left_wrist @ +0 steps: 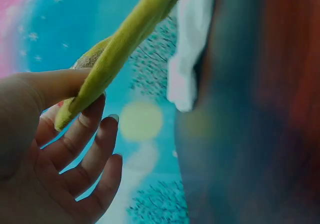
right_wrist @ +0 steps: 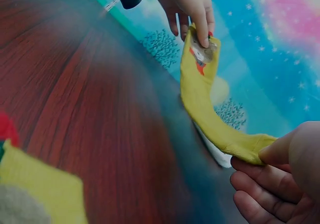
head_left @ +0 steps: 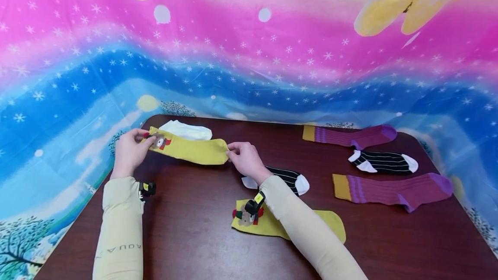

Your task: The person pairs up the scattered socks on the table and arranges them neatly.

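A yellow sock point(head_left: 190, 149) with a brown animal face and red scarf is stretched between both hands above the table. My left hand point(head_left: 131, 149) pinches its cuff between thumb and fingers, close to the animal face. The toe end is pinched by my right hand point(head_left: 246, 159). In the right wrist view the sock point(right_wrist: 200, 99) sags in a curve from one hand to the other. A matching yellow sock point(head_left: 328, 224) lies on the table under the right forearm, which hides its middle.
Behind the held sock lies a white sock point(head_left: 186, 130). One black striped sock point(head_left: 285, 178) is partly covered by the right arm; another point(head_left: 387, 162) lies at the right between two purple socks point(head_left: 350, 136) with mustard cuffs. A patterned cloth point(head_left: 249, 55) hangs behind the dark wooden table point(head_left: 186, 228).
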Action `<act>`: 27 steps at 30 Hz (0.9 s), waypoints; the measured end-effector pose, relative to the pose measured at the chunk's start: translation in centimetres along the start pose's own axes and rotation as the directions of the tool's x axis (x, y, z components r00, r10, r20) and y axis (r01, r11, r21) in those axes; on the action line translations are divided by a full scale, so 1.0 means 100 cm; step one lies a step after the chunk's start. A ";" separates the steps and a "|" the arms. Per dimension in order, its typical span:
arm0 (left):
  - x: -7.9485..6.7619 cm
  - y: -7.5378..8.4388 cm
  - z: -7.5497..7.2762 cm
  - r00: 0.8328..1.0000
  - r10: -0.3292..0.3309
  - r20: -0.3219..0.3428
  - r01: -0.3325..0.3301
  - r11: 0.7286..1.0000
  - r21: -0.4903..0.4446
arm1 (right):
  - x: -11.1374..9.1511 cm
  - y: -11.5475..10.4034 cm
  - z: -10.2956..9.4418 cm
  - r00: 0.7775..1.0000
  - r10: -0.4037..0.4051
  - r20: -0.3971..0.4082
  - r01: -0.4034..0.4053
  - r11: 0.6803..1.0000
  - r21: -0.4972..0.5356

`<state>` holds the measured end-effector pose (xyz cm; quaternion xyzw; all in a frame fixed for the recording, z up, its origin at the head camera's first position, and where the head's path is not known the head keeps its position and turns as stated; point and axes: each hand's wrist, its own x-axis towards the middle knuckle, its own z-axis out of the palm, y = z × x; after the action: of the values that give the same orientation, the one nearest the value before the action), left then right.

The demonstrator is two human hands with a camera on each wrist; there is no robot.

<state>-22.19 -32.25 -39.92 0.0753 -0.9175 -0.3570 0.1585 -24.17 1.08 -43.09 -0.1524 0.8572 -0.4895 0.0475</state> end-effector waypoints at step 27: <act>0.002 -0.034 0.016 0.985 -0.139 0.102 0.122 0.980 0.159 | 0.006 0.008 0.011 0.999 -0.031 -0.016 0.027 0.973 -0.227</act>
<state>-22.83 -33.74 -43.30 0.1270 -0.9425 -0.2993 0.0768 -24.70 0.34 -44.35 -0.1645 0.9056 -0.3906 0.0142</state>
